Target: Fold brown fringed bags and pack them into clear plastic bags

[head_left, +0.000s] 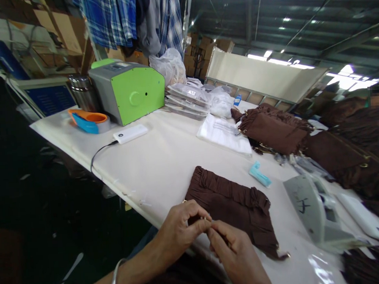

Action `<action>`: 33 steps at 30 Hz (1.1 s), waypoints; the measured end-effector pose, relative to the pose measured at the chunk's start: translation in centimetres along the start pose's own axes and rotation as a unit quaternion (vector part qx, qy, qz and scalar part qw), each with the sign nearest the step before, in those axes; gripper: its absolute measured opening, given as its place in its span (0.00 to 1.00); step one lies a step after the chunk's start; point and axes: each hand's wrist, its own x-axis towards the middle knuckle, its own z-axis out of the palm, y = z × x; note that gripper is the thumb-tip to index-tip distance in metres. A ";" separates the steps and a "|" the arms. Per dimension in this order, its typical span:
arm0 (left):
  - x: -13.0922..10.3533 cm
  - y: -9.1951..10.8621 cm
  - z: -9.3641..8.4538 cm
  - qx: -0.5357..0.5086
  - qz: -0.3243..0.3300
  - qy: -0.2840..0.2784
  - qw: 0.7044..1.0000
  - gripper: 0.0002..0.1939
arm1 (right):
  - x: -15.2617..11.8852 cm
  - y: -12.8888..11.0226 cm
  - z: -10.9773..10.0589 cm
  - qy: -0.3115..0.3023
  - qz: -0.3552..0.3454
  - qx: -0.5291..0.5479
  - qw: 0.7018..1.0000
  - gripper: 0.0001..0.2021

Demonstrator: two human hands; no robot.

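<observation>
My left hand (183, 229), with a silver bangle on the wrist, pinches thumb against forefinger. Its fingertips meet those of my right hand (235, 250), whose fingers are curled in a pinch too. Something tiny and pale shows at the left fingertips, too small to name. Right behind both hands, a dark brown fabric piece (231, 203) with a gathered, ruffled upper edge lies flat on the white table (140, 178). Small gold-coloured metal fittings show at its left side and lower right corner. My hands hide part of its near edge.
A green and grey machine (138, 94), a tape roll (91, 119) and a white power bank (131, 133) with a cable stand at left. Brown bags (274, 129) pile up at back right. A grey tape dispenser (314, 211) and a light-blue item (259, 174) lie at right.
</observation>
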 end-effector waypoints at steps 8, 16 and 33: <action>-0.6 -1.1 -0.3 0.040 -0.044 -0.004 0.998 0.15 | 0.4 0.0 0.6 0.057 0.000 0.033 0.998 0.12; -1.1 -1.8 -0.7 0.019 -0.062 -0.039 0.997 0.23 | 0.9 0.4 1.4 0.063 -0.043 0.023 0.997 0.10; -0.6 -2.2 -3.2 0.093 -0.093 -0.103 0.986 0.24 | 1.6 0.9 0.7 0.069 -0.058 -0.027 0.996 0.11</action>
